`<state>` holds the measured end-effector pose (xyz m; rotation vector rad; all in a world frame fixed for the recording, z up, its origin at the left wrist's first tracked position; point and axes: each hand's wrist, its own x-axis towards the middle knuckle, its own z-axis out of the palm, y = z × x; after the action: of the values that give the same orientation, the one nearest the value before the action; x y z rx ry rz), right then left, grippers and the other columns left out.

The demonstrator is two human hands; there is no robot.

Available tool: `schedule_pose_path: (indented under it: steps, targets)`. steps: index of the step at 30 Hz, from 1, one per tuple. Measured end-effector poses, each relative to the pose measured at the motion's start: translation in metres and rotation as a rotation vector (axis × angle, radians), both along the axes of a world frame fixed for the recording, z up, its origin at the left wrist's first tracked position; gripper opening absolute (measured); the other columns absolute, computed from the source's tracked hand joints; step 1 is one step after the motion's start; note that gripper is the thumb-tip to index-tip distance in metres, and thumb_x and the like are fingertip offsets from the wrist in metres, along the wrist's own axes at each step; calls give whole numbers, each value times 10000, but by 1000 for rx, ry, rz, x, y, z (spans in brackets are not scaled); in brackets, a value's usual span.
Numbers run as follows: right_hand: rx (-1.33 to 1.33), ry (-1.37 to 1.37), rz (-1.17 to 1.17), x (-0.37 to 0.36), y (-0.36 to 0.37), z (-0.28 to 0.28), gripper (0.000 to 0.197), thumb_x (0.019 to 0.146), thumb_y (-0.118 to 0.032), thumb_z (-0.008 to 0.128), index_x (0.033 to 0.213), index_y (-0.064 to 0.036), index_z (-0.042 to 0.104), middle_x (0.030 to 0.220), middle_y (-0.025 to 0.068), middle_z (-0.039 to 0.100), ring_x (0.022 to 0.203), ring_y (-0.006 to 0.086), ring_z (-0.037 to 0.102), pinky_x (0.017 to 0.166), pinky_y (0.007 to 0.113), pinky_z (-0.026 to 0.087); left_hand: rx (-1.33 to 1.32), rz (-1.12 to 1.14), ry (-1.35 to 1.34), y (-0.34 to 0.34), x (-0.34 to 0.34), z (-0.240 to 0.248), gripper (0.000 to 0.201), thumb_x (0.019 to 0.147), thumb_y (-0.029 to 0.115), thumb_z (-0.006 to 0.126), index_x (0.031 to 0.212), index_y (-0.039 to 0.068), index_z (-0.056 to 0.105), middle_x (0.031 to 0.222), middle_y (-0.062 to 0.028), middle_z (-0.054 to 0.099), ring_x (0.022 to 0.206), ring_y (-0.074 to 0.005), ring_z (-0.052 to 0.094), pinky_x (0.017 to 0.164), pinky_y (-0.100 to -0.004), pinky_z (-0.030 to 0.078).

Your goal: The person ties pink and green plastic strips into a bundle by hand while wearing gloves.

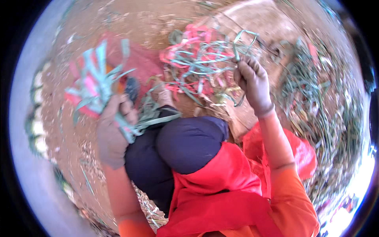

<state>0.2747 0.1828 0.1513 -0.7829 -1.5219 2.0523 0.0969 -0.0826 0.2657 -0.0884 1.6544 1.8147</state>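
Observation:
My left hand [115, 130], in a greyish glove, is closed round a bundle of flat green and pink strips [94, 85]. The strips fan out beyond the fingers, and their other ends hang by my knee. A dark rounded thing [132, 89] shows just past the fingertips, too blurred to name. My right hand [252, 81], gloved too, is raised and pinches a thin green strip [237, 43] that loops above the fist. Beyond and between my hands lies a tangled heap of pink and green strips [201, 55].
A pale brown sheet [252, 21] lies under and behind the heap. Along the right spreads a large pile of loose green strips [316, 91]. Pinkish-red netting [146, 59] lies behind the left bundle. Bare brown ground [71, 150] with scattered scraps is at the left. Red cloth [221, 173] covers my lap.

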Motion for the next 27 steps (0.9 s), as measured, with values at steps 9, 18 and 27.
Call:
schedule_pose_path:
  steps: [9, 18, 27]
  targets:
    - [762, 216, 661, -86, -122, 52, 85, 848, -64, 615, 933, -65, 615, 817, 137, 636, 784, 324, 645, 660, 387, 510, 527, 16, -360, -19, -15, -12, 288, 1006, 288, 445, 1052, 34, 573, 902, -121, 621, 847, -284, 623, 898, -512, 493]
    - [812, 10, 731, -60, -107, 26, 124, 866, -27, 621, 981, -1, 661, 832, 122, 671, 723, 218, 663, 638, 310, 505, 671, 211, -281, -51, -23, -23, 271, 1008, 263, 462, 1099, 32, 572, 721, 4, 471, 686, -174, 561, 827, -469, 519]
    - [688, -153, 667, -28, -89, 12, 174, 849, -69, 652, 1010, -4, 671, 873, 166, 679, 799, 304, 677, 696, 353, 521, 758, -24, -92, -67, -44, -39, 158, 971, 147, 512, 1052, 22, 564, 726, 30, 409, 615, -110, 457, 719, -338, 487]
